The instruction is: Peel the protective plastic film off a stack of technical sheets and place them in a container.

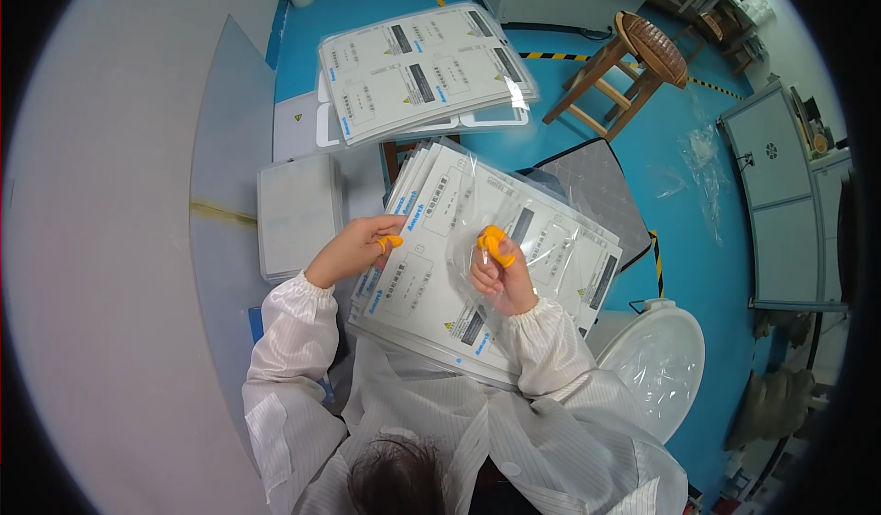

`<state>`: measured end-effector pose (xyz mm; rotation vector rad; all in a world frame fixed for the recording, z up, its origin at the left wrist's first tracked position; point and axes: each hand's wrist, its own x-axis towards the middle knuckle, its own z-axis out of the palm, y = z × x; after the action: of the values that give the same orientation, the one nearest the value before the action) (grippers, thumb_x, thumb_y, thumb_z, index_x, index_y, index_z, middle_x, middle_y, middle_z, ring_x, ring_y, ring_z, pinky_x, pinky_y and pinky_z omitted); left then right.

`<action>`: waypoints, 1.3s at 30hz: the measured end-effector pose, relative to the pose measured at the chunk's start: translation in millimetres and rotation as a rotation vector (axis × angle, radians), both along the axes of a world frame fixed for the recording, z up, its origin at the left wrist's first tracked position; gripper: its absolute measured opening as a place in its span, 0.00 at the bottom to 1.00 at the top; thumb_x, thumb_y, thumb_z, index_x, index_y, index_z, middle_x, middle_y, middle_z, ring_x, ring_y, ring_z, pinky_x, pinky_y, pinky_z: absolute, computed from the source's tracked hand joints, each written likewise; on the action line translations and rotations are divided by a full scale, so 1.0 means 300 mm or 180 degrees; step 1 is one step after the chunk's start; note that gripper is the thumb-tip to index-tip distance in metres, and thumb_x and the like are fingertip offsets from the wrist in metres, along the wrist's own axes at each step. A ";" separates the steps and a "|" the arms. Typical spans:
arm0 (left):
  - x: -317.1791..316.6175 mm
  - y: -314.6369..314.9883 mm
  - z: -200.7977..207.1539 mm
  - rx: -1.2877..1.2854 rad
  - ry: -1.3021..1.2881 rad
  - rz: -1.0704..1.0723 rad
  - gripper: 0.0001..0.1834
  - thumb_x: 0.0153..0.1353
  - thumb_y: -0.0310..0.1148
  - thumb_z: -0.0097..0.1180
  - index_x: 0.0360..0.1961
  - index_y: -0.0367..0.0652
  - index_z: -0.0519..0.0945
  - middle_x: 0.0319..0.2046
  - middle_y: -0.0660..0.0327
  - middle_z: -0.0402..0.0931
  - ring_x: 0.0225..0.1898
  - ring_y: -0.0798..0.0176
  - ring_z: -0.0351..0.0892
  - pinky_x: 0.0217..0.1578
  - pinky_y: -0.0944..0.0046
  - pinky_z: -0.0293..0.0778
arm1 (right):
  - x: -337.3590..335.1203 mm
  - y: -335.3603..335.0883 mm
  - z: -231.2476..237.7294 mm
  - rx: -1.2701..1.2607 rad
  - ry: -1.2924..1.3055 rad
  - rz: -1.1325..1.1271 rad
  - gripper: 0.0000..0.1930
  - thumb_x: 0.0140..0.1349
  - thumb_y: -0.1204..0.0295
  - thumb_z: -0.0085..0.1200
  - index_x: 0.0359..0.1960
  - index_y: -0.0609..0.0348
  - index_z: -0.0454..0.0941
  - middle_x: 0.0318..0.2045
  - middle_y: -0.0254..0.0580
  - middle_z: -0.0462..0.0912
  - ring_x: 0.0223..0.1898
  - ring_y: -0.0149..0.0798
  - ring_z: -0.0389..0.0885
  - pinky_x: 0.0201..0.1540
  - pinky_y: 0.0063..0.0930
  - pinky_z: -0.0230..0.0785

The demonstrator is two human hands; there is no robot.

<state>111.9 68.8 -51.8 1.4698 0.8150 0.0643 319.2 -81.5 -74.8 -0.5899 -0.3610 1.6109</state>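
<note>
A stack of printed white panel sheets (440, 281) lies tilted across my lap, its layers fanned at the left edge. My left hand (360, 247), with an orange finger cot, pinches the left edge of the top sheets. Over the middle of the stack my right hand (503, 274) is closed, orange cots on its thumb and finger. Its fingertips grip a clear plastic film (466, 230), which lies loose and wrinkled over the top sheet around that hand. Exactly where the film still touches the sheet is hard to make out.
Ahead stands another pile of printed sheets (422, 74). Blank pale sheets (298, 217) are stacked at the left by the wall panel. On the right are a film-lined white bin (652, 368), a wooden stool (633, 65) and grey cabinets (780, 203). Loose film (702, 166) lies on the blue floor.
</note>
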 end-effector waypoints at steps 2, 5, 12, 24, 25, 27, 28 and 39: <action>0.007 0.000 0.005 0.0158 0.0013 -0.0114 0.19 0.59 0.22 0.45 0.53 0.39 0.72 0.32 0.61 0.77 0.27 0.73 0.71 0.30 0.71 0.72 | 0.067 -0.005 -0.001 -0.0109 0.0251 -0.0357 0.12 0.62 0.60 0.44 0.40 0.52 0.69 0.14 0.27 0.59 0.09 0.23 0.52 0.11 0.17 0.47; -0.053 0.037 -0.025 0.0486 -0.0179 0.0681 0.17 0.56 0.20 0.46 0.48 0.37 0.74 0.29 0.65 0.77 0.22 0.76 0.70 0.21 0.75 0.68 | 0.315 -0.061 -0.038 -0.0454 0.0384 -0.1456 0.12 0.62 0.58 0.44 0.30 0.52 0.68 0.14 0.25 0.58 0.11 0.21 0.52 0.12 0.17 0.45; -0.395 0.367 -0.147 0.0156 -0.0487 0.2349 0.15 0.59 0.20 0.43 0.48 0.37 0.70 0.31 0.59 0.77 0.25 0.74 0.74 0.22 0.78 0.69 | 1.010 -0.501 0.096 -0.0161 -0.1285 -0.4042 0.14 0.63 0.62 0.46 0.27 0.60 0.71 0.09 0.28 0.57 0.09 0.22 0.49 0.11 0.17 0.42; -0.063 0.628 -0.237 -0.0033 -0.1226 0.3017 0.18 0.57 0.18 0.44 0.50 0.37 0.68 0.28 0.58 0.75 0.18 0.73 0.69 0.16 0.75 0.64 | 0.941 -0.922 0.380 0.0555 -0.1722 -0.4419 0.13 0.64 0.65 0.43 0.28 0.62 0.71 0.12 0.32 0.58 0.10 0.24 0.48 0.12 0.18 0.42; -0.043 0.630 -0.216 0.0008 -0.1170 0.3036 0.18 0.56 0.17 0.44 0.50 0.37 0.69 0.27 0.57 0.75 0.17 0.72 0.69 0.15 0.74 0.64 | 0.877 -0.935 0.399 0.0665 -0.1775 -0.4207 0.13 0.64 0.64 0.42 0.29 0.62 0.71 0.13 0.31 0.59 0.10 0.23 0.48 0.12 0.17 0.42; -0.096 0.694 -0.199 0.0323 -0.0944 0.2967 0.18 0.56 0.18 0.45 0.49 0.37 0.69 0.26 0.57 0.75 0.17 0.70 0.70 0.15 0.72 0.64 | 0.750 -0.906 0.459 0.0789 -0.1742 -0.3923 0.14 0.64 0.64 0.42 0.29 0.62 0.72 0.14 0.31 0.61 0.10 0.23 0.48 0.12 0.16 0.43; -0.067 0.730 -0.211 0.0502 -0.0764 0.2792 0.18 0.55 0.18 0.46 0.49 0.36 0.70 0.25 0.56 0.75 0.16 0.69 0.70 0.15 0.70 0.65 | 0.684 -0.913 0.538 0.0869 -0.1853 -0.3726 0.14 0.65 0.63 0.42 0.30 0.61 0.73 0.15 0.32 0.62 0.10 0.23 0.49 0.12 0.16 0.44; 0.001 0.786 -0.096 0.2231 0.0936 0.2889 0.14 0.48 0.28 0.58 0.37 0.36 0.79 0.29 0.52 0.79 0.32 0.56 0.80 0.34 0.63 0.72 | 0.402 -0.659 0.621 0.0883 -0.2551 -0.2939 0.15 0.60 0.57 0.48 0.33 0.56 0.66 0.14 0.28 0.62 0.10 0.20 0.51 0.14 0.17 0.44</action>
<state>112.1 304.5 -80.6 1.6394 1.7768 0.9079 439.7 -279.1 111.5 -0.9866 -0.7473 0.3823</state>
